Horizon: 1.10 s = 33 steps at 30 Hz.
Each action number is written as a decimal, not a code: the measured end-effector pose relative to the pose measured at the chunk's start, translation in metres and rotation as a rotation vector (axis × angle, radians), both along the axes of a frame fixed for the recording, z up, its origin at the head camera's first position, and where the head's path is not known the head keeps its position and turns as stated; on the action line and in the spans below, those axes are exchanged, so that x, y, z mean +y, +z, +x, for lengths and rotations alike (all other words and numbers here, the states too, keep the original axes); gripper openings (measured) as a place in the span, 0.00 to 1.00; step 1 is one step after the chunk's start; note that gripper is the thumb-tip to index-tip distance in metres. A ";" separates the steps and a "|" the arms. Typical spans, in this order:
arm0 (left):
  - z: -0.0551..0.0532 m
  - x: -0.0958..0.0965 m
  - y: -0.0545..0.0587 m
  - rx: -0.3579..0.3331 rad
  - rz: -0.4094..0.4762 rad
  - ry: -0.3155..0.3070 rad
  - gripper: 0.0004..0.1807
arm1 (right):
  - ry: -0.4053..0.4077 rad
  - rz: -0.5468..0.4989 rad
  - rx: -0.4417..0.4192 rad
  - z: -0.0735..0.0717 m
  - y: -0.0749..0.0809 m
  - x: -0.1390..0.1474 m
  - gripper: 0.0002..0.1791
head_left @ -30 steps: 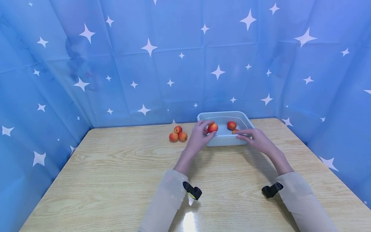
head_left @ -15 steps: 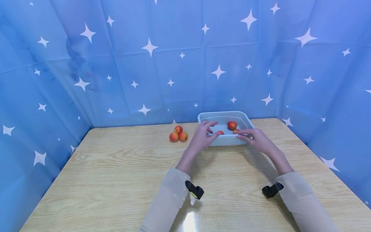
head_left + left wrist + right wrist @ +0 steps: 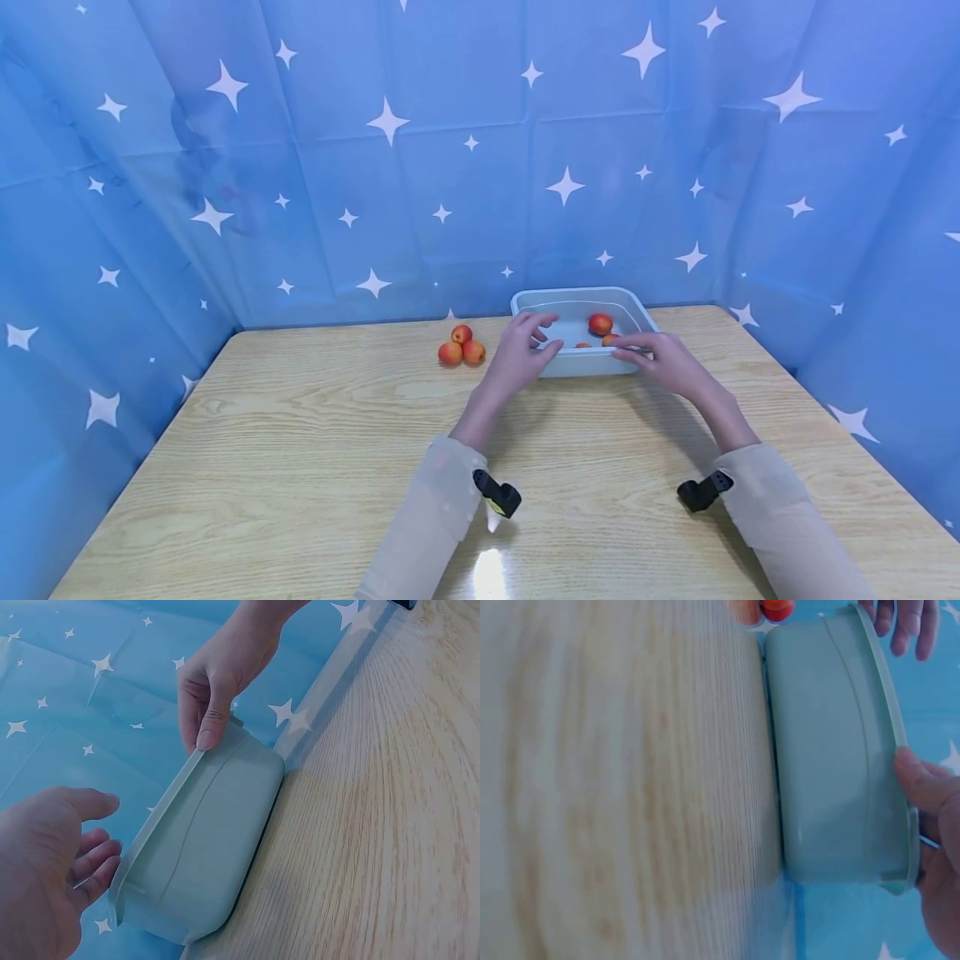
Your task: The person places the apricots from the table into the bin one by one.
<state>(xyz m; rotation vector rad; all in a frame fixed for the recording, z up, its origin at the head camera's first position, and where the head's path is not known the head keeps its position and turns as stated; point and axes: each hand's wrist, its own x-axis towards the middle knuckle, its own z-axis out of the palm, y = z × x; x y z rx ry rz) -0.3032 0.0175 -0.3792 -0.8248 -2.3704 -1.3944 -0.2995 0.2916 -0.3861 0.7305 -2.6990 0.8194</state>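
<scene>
A light blue-green plastic basin (image 3: 585,363) stands toward the back of the table. My left hand (image 3: 525,346) is at its left end, fingers loosely bent and thumb apart, holding nothing. In the left wrist view its fingertips lie right by the rim. With thumb and fingers, my right hand (image 3: 663,358) pinches the near rim toward the right corner. Inside the basin lie a red apple (image 3: 600,324), an orange-red apple (image 3: 611,340) beside my right fingertips, and another apple (image 3: 582,345) mostly hidden behind the near wall.
Three red-and-yellow apples (image 3: 461,348) sit clustered on the wooden table (image 3: 337,450), left of the basin. A blue curtain with white stars (image 3: 450,167) hangs behind the table and at both sides. Each sleeve carries a black wrist camera (image 3: 701,492).
My left hand has let go of an apple into the basin, and that apple has rolled right along the near wall. The left hand has drawn back slightly; the right hand keeps its place.
</scene>
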 end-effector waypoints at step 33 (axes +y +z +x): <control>-0.001 -0.043 -0.013 -0.064 -0.002 0.101 0.22 | -0.016 -0.010 0.013 0.001 0.000 -0.001 0.15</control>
